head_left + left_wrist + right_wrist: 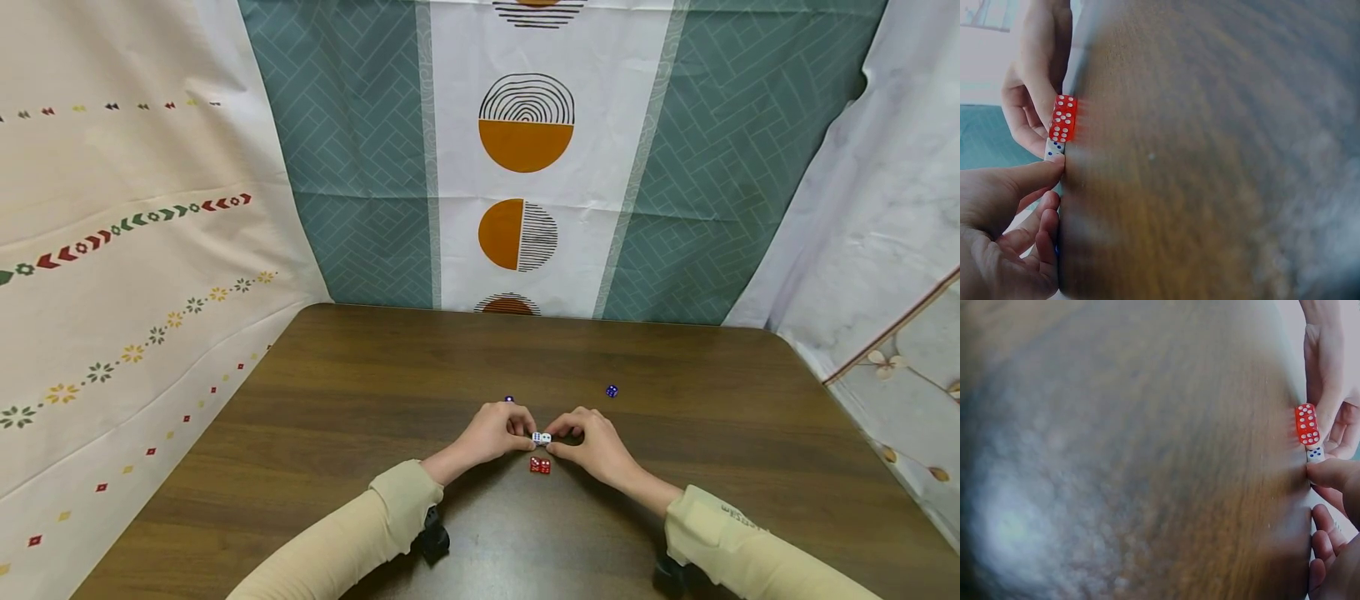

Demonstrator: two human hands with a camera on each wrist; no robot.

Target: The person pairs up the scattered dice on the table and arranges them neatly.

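Observation:
Two white dice, a left one (536,437) and a right one (546,438), sit side by side on the table between the hands. My left hand (491,432) pinches the left white die with thumb and forefinger. From the other side, my right hand (596,446) pinches the right one the same way. Just nearer to me lies a pair of red dice (540,466), set against each other; they partly hide the white dice in both wrist views. In the left wrist view, the thumb (1035,177) presses at a white die's edge.
A blue die (509,399) shows just behind the left hand, partly covered by it. Another blue die (612,391) lies farther back on the right. The brown wooden table (375,358) ends at a hanging patterned cloth (367,167).

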